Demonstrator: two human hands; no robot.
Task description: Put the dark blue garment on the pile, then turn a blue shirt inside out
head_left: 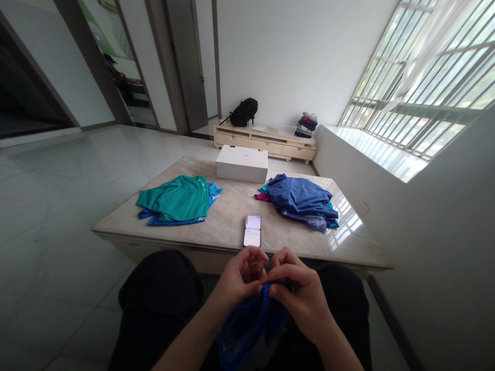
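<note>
The held cloth (240, 330) is blue, the box (242, 170) white, the tabletop (228, 219) marbled beige.

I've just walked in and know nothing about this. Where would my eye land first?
Probably on the left hand and right hand, close together at a blue cloth at the bottom centre. Next come the piles on the table: a green garment tops the left one, a blue garment the right. Between them, a bright, phone-like object lies near the front edge, with a white box farther back.
</note>
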